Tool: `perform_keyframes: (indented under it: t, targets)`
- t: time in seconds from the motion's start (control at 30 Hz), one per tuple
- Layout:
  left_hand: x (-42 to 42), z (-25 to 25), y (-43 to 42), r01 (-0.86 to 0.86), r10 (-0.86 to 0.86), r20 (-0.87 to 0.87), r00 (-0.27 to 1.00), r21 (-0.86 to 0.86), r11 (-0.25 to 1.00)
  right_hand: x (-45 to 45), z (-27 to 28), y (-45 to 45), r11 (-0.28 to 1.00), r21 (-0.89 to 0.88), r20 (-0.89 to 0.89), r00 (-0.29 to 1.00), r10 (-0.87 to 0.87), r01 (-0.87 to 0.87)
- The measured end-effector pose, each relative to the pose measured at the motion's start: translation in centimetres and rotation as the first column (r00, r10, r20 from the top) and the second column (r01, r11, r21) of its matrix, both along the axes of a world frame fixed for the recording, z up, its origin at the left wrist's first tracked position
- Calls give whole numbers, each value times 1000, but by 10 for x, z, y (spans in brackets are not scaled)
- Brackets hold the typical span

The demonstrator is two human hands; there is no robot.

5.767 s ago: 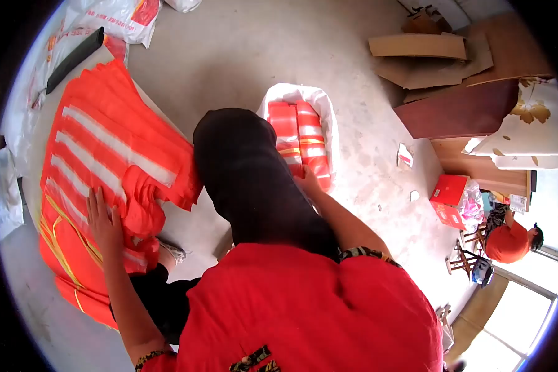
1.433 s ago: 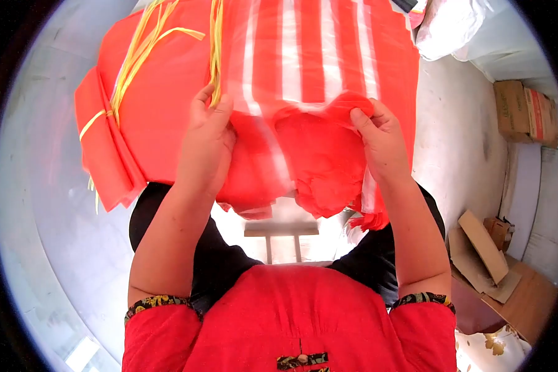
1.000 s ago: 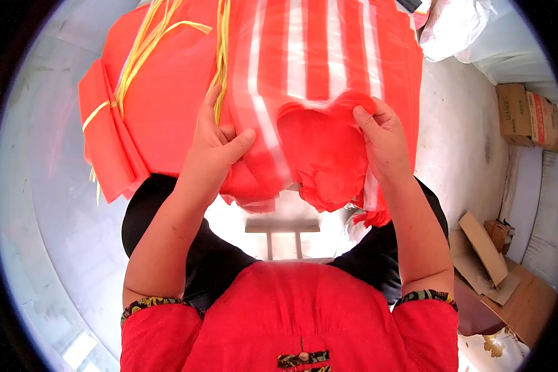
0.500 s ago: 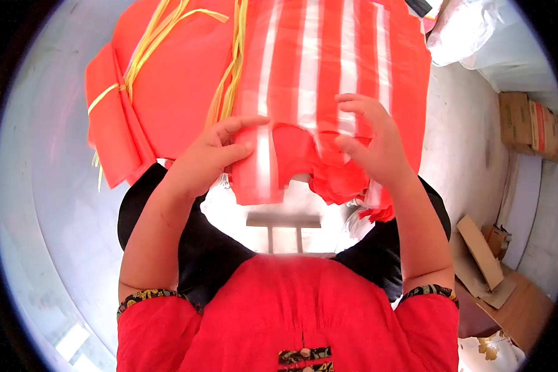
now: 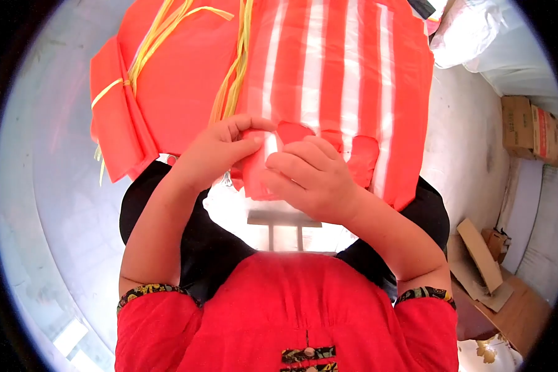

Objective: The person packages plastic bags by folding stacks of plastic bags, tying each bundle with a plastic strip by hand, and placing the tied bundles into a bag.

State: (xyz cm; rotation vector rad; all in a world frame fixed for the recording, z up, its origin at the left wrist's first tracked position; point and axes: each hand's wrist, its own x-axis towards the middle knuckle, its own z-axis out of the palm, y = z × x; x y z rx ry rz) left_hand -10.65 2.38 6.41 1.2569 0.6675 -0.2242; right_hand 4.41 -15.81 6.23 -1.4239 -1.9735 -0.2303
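Striped plastic (image 5: 332, 68) lies beneath the fingers (image 5: 249, 146); the left hand (image 5: 214, 152) parts thumb and forefinger, while the right hand (image 5: 322, 180) reaches inward, curled, any pinch hidden.

The sheets (image 5: 335, 68) on the right are bright red with pale, whitish stripes running from near to far, while the pile (image 5: 186, 80) to their left is plain orange-red, crossed by yellow ties (image 5: 234, 80). The shirt (image 5: 273, 310) is solid crimson, its cuffs (image 5: 425, 294) black with a yellow-and-red pattern, and the trousers (image 5: 211, 242) are black. At the far right, the carton (image 5: 518, 127) is brown.
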Motion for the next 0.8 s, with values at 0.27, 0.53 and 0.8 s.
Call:
perform_keyframes:
  t: [0.27,0.53,0.8]
  targets:
    - [13,2,5,-250,-182,357,916,864,437,5,8,3,999,33,-133,991,-12,17]
    - [28,-26,25,-190,-288,423,859,786,588,31,19,-2,921,-315,-631,674,-383,228]
    - [67,-21,11,-186,-244,244,939,953,239,95,-13,-8,751,-600,-530,565,-632,277]
